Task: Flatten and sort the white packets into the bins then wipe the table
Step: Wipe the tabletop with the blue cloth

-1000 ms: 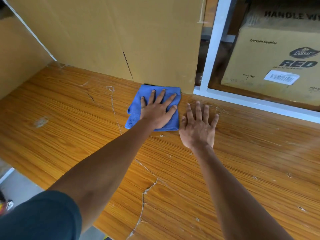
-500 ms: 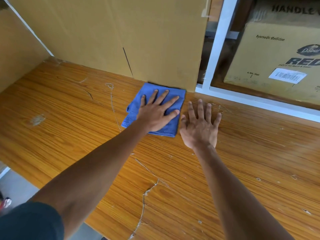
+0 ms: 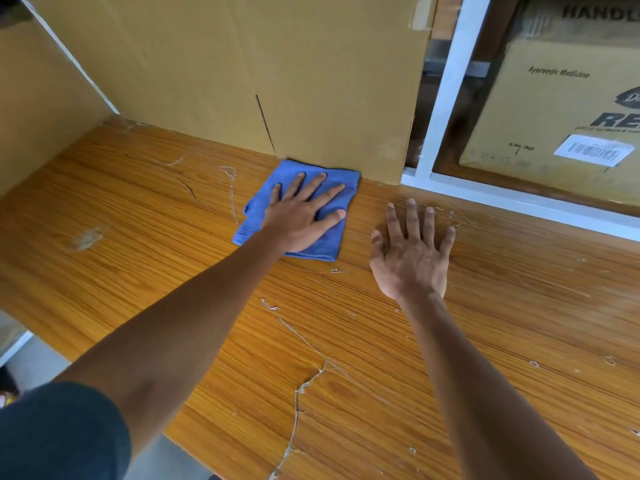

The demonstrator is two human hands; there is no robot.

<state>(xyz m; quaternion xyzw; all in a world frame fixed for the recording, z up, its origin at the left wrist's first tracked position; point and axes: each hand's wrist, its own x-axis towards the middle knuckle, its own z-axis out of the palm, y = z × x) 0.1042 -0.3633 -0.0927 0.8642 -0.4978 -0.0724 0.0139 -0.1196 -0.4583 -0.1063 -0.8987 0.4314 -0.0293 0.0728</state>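
the blue cloth [image 3: 298,209] lies folded flat on the wooden table [image 3: 519,323], its far edge right against the foot of the tall cardboard sheet [image 3: 242,81] standing at the back. the left hand [image 3: 301,216] presses down on it with fingers straight and spread, nothing curled round the fabric, so it pins the cloth by palm pressure alone. the right hand [image 3: 412,258] rests flat on the bare wood just beside the cloth, fingers also straight and splayed, holding nothing (it looks like a brace for leaning in).

no white packets or bins show here, so this reads as the wiping step. to do it well, keep the palm weight even so the fold does not roll up, and wipe in overlapping passes with the grain, since the surface has pale cracks and lifted flecks that could snag the fabric.

the cloth cannot go further back: the cardboard blocks it. another cardboard panel [image 3: 41,109] walls the left end. to the right a white frame [image 3: 446,98] edges the table, with a printed carton [image 3: 554,98] behind it. the widest free room is toward the near edge and out to the right, past the bracing hand, which would need to lift or shift first.
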